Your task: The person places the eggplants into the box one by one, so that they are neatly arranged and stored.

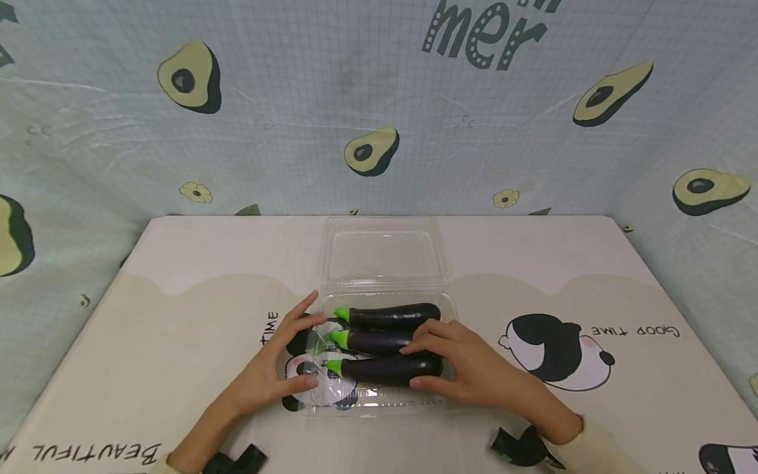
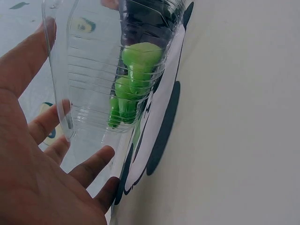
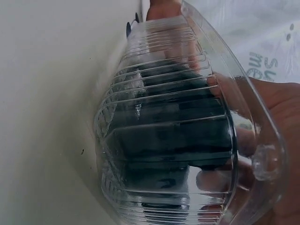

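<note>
Three dark purple eggplants with bright green stems lie side by side in a clear plastic clamshell container (image 1: 385,396), stems to the left. They are the far eggplant (image 1: 391,316), the middle eggplant (image 1: 376,342) and the near eggplant (image 1: 385,370). My right hand (image 1: 458,359) reaches into the container from the right, its thumb and fingers around the blunt end of the near eggplant. At the left end, my left hand (image 1: 290,352) spreads its fingers around the container's rim; in the left wrist view fingertips meet the clear wall (image 2: 89,93).
The container's clear lid (image 1: 385,253) is folded back flat toward the table's far edge. A printed cloth with dog drawings (image 1: 559,352) covers the table (image 1: 177,368). Behind hangs an avocado-patterned sheet (image 1: 284,131). Dark straps (image 1: 521,447) sit at the wrists.
</note>
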`<state>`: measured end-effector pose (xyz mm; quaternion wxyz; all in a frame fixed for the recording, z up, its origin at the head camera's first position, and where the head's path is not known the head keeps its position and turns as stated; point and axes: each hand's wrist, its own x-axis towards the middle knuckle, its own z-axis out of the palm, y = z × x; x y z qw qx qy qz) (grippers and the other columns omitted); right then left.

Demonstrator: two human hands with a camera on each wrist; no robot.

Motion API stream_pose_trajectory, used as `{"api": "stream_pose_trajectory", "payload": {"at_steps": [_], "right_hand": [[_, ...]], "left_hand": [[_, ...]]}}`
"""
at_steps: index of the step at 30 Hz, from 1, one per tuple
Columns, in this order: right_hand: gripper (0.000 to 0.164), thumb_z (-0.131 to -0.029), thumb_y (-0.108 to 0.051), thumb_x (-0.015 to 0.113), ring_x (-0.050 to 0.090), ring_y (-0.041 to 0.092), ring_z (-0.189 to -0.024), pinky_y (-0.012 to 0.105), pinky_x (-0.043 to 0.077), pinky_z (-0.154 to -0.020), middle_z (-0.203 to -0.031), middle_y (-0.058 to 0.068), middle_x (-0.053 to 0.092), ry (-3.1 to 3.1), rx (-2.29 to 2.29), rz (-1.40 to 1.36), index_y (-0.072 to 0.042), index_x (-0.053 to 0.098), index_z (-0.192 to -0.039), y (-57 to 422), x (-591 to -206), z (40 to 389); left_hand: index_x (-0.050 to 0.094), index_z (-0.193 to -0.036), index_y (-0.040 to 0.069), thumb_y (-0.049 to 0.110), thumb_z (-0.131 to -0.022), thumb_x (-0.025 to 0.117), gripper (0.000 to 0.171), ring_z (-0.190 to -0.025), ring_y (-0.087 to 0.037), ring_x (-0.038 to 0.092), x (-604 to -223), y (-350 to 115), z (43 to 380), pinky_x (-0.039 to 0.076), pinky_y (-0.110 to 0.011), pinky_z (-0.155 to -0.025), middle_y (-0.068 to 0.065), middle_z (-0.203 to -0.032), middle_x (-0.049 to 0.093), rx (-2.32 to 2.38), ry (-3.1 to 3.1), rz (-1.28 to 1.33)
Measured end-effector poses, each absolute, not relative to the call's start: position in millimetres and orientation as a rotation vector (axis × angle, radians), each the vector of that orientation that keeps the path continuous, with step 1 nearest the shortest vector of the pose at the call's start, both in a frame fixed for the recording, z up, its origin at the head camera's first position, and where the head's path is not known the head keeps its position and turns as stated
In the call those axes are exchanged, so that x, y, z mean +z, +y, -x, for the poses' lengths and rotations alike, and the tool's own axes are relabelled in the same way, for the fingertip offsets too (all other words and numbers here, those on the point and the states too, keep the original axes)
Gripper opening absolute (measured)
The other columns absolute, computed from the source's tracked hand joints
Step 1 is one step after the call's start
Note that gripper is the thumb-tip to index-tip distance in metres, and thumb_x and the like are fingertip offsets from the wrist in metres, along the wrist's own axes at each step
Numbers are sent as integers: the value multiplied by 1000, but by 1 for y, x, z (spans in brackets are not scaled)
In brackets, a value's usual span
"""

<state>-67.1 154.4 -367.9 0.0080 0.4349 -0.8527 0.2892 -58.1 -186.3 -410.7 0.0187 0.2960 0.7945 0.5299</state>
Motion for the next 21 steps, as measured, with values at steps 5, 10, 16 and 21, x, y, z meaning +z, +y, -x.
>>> {"api": "stream_pose_trajectory", "payload": {"at_steps": [5,10,16,21], "right_hand": [[37,-87,-44,67,50,9,-99,34,45,-83,-113,-12,53,-2701,886,-1347,-23,64,-118,154,-367,67],[36,-87,-45,68,50,8,-98,33,45,-83,-112,-13,53,-2733,880,-1334,-25,65,-117,153,-366,66],[35,-86,-45,69,50,9,-95,31,44,-81,-109,-13,53,-2753,789,-1354,-23,66,-113,151,-364,65],[31,-85,-44,70,50,7,-92,28,42,-78,-106,-14,52,-2725,739,-1366,-24,68,-108,150,-365,66]], "left_hand": [[44,-140,7,12,-72,76,75,-144,-26,10,-411,-186,58,13,-71,-100,-5,-159,10,1655,2462,-924],[44,-140,6,11,-72,76,75,-145,-26,10,-411,-186,58,13,-71,-100,-5,-159,10,1659,2455,-924],[44,-140,7,11,-72,76,75,-144,-26,10,-411,-186,58,13,-71,-100,-5,-159,10,1653,2459,-922],[44,-140,7,12,-72,76,75,-145,-25,10,-411,-186,58,13,-71,-100,-4,-159,10,1645,2467,-916]]}}
